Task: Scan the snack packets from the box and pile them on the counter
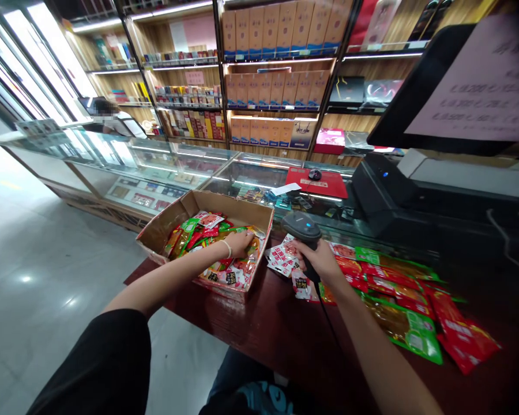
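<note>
My right hand point(322, 260) grips the handle of a black barcode scanner point(301, 227), whose head shows a blue light and points away from me. A cable hangs from its handle. My left hand point(240, 243) is inside an open cardboard box point(246, 202), its fingers curled down on a snack packet point(254, 249); the fingertips are partly hidden. Red, green and white snack packets point(190, 230) fill the box. Under and beside the scanner lie white packets point(283, 256). More red packets point(393, 288) and green packets point(409, 331) lie spread to the right of my right forearm.
The dark red counter point(237, 328) carries the box and packets. Behind stand a glass display case point(173, 167), a red mat point(328, 183) with a computer mouse point(315, 174), and a monitor point(467, 86) at right. Shelves hold boxed goods point(281, 29). Another person point(112, 121) is far left.
</note>
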Demonstrator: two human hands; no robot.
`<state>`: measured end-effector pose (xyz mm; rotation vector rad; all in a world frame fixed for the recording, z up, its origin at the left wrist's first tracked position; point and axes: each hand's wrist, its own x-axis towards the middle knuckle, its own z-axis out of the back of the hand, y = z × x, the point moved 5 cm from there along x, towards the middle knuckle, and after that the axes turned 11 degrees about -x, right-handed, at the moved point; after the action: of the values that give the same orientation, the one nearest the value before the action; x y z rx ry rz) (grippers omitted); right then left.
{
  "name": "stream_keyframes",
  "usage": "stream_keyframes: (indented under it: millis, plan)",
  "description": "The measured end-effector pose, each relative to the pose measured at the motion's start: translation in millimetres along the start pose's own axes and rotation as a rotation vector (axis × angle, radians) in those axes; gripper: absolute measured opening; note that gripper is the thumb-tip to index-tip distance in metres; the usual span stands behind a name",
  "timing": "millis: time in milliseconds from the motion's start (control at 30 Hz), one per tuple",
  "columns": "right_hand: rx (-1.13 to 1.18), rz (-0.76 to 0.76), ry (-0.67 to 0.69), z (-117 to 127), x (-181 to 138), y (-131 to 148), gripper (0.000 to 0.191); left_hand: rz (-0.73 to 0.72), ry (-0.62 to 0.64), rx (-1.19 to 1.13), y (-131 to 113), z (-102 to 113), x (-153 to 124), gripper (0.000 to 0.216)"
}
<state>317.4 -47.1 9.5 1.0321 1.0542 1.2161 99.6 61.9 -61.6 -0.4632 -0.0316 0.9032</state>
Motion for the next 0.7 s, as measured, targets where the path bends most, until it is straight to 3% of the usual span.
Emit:
stream_keyframes:
  millis: [200,300,400,500,700]
  plan:
    - [0.054,0.016,-0.009,10.0,-9.4,4.5,0.033,0.183,-0.050,-0.433,26.3,13.9,-8.5,0.038]
    - [0.051,0.013,-0.013,13.5,-11.6,4.8,0.034,0.199,-0.077,-0.609,28.6,24.3,-15.1,0.043]
    - [0.053,0.011,-0.011,17.4,-13.0,0.8,0.036,0.217,-0.219,-0.962,26.1,39.5,-26.5,0.060]
    - [0.063,0.022,-0.016,23.3,-14.3,-5.3,0.036,0.158,-0.332,-1.202,13.7,57.1,-36.1,0.060]
    - [0.100,0.012,-0.042,37.9,-21.0,-14.9,0.039,0.016,-0.516,-1.426,-32.9,83.0,-33.8,0.041]
